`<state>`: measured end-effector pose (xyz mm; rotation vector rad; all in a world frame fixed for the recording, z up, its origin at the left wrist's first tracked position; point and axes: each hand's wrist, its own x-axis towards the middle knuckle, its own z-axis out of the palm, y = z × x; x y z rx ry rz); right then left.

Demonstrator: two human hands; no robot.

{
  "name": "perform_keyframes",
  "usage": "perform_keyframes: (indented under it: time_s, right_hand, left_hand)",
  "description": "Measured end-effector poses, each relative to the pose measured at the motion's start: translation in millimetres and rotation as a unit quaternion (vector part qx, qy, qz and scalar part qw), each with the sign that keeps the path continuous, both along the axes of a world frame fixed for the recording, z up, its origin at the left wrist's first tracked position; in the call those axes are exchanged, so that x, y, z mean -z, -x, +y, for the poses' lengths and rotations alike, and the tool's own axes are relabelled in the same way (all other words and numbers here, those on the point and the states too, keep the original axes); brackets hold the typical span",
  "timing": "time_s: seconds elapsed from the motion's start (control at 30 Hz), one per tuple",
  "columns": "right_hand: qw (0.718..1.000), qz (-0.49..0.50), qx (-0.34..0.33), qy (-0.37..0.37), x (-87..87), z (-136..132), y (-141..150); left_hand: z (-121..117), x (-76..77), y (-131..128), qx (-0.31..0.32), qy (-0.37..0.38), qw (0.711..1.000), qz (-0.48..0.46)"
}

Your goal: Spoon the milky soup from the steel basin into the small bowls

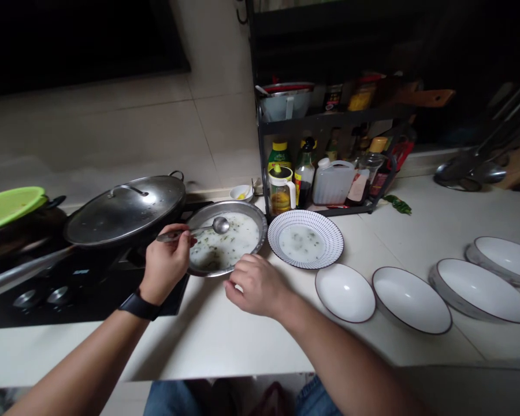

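In my left hand point(168, 260) is a metal spoon point(220, 225), gripped by its handle, its bowl over a round metal basin point(262, 216). The basin holds a milky white liquid point(240, 231) with green flecks. My right hand point(257, 284) is beside the basin's near rim, its fingers curled and closed. A small white spot shows between thumb and fingers; I cannot tell whether it is a held thing or the counter behind. Right of the basin sits a patterned plate point(333, 231) with some of the same milky liquid in it.
Several white bowls point(345, 293) with dark rims line the counter to the right. A lidded pan point(130, 211) and a black cooktop point(99, 294) are at left, near a green lid-like piece point(13, 207). Behind stands a rack point(312, 120) of bottles. A small dish point(241, 192) sits behind the basin.
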<state>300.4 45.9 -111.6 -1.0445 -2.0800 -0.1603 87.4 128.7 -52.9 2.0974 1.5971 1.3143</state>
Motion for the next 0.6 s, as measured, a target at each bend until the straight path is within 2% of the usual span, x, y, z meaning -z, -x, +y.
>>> perform_keyframes:
  time_s: [0.1,0.2,0.3,0.4,0.5,0.6]
  right_hand:
    - [1.0,-0.002,-0.003,0.006,-0.8,-0.3,0.0]
    - [1.0,-0.003,-0.006,0.011,-1.6,-0.3,0.2]
    - [1.0,-0.004,-0.003,0.012,-1.8,-0.4,0.1]
    - [1.0,-0.003,0.0,0.005,-1.4,-0.3,-0.1]
    - [1.0,0.004,0.001,-0.008,-0.7,0.1,0.1]
    - [1.0,0.008,0.001,-0.014,-0.4,0.4,0.4]
  left_hand:
    - [-7.6,-1.6,-6.3,0.009,0.015,1.0,0.005]
    - [-6.6,-2.4,-11.2,0.011,0.067,0.995,-0.072]
    - [0.6,-4.0,-13.5,0.01,0.13,0.971,-0.2]
    - [6.4,-8.2,-15.1,0.012,0.162,0.938,-0.304]
    - [6.8,-14.4,-17.4,0.015,0.183,0.912,-0.368]
    - [4.6,-20.2,-20.0,0.022,0.193,0.9,-0.39]
